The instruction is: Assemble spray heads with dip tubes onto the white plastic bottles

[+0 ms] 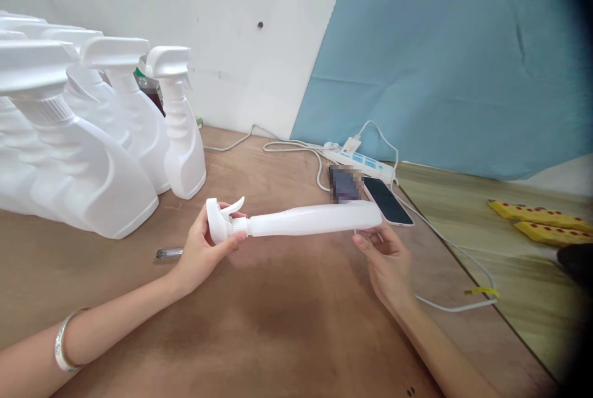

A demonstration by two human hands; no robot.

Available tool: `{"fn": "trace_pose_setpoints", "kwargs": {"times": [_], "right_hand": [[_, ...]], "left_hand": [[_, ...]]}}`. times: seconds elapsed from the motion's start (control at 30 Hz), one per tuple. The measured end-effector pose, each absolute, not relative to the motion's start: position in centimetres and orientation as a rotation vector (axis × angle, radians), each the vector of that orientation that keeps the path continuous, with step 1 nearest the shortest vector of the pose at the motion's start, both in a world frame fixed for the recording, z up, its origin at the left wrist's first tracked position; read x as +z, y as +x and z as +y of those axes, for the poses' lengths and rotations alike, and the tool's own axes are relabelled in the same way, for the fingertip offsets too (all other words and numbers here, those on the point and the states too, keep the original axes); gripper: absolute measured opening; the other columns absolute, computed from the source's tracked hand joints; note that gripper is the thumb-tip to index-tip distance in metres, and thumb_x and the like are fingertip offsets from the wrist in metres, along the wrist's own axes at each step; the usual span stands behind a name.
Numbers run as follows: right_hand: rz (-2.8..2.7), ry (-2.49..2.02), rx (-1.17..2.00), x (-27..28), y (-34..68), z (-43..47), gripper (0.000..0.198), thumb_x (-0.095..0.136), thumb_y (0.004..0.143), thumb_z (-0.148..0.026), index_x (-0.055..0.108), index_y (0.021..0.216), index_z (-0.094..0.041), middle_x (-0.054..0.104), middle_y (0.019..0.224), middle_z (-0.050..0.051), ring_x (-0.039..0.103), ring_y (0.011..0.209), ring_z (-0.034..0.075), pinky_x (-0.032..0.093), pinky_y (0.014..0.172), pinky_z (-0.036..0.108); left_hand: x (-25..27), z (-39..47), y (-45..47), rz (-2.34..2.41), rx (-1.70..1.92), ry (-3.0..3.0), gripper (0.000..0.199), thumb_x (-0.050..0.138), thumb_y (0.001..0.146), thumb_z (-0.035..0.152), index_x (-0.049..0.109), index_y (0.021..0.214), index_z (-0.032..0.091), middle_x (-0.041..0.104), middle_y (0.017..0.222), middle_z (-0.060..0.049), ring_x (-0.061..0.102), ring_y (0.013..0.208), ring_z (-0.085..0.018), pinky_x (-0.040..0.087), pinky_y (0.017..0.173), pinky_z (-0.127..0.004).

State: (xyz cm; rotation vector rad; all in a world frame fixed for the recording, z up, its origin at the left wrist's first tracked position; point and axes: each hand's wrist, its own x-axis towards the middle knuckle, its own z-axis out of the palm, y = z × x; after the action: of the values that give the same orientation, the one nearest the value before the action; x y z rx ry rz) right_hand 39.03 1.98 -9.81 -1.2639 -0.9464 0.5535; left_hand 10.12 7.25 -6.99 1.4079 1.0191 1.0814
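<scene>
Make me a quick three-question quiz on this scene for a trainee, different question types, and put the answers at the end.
1. Multiple choice: How is the held spray bottle positioned?
A. Standing upright
B. On its side, roughly level
C. Upside down, trigger head pointing straight down

2. True or false: The right hand holds the trigger head.

3. Fill the gap: The silver bracelet is worn on the person's ____ arm.

Key:
1. B.
2. False: the left hand holds the trigger head; the right hand is at the base end.
3. Left.
</scene>
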Motion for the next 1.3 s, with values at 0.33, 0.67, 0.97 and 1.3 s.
{"fn": "trace_pose_setpoints", "kwargs": {"times": [0.33, 0.67, 0.97, 1.3], "right_hand": [[-0.877, -1.226, 0.548, -9.1, 38.4, 1.8, 0.022, 0.074, 0.064, -0.032, 0.062, 0.078, -0.021, 0.061, 0.083, 0.000, 0.054, 0.081, 0.016, 0.044, 0.074, 0.029], [-0.917, -1.083, 0.709, -9.1, 39.1, 1.7, 0.037, 0.051, 0.066, -0.019, 0.065, 0.100, -0.024, 0.061, 0.114, 0.001, 0.048, 0.114, 0.025, 0.044, 0.087, 0.037], [-0.866, -1.138, 0.742, -8.9, 38.8, 1.6, 0.043, 0.064, 0.056, -0.016, 0.065, 0.097, -0.029, 0.062, 0.112, -0.002, 0.047, 0.115, 0.024, 0.042, 0.092, 0.038], [-0.825, -1.083, 0.588, -9.0, 38.9, 2.1, 0.021, 0.073, 0.064, -0.036, 0.058, 0.068, -0.022, 0.053, 0.066, -0.005, 0.047, 0.061, 0.011, 0.040, 0.060, 0.025]], "left_hand": [[-7.3, 7.2, 10.0, 1.047, 1.015, 1.468, 0.041, 0.065, 0.071, 0.035, 0.043, 0.102, 0.021, 0.062, 0.101, -0.006, 0.059, 0.083, -0.018, 0.051, 0.066, -0.029], [-7.1, 7.5, 10.0, 1.057, 1.028, 1.455, 0.042, 0.066, 0.070, 0.035, 0.043, 0.102, 0.021, 0.063, 0.102, -0.006, 0.060, 0.085, -0.019, 0.050, 0.067, -0.028], [-7.1, 7.4, 10.0, 1.042, 1.010, 1.416, 0.042, 0.066, 0.069, 0.037, 0.044, 0.100, 0.020, 0.063, 0.099, -0.006, 0.060, 0.080, -0.018, 0.051, 0.064, -0.028], [-7.2, 7.3, 9.9, 1.041, 0.980, 1.505, 0.039, 0.066, 0.070, 0.036, 0.045, 0.098, 0.021, 0.064, 0.095, -0.004, 0.058, 0.076, -0.017, 0.046, 0.063, -0.026]]}}
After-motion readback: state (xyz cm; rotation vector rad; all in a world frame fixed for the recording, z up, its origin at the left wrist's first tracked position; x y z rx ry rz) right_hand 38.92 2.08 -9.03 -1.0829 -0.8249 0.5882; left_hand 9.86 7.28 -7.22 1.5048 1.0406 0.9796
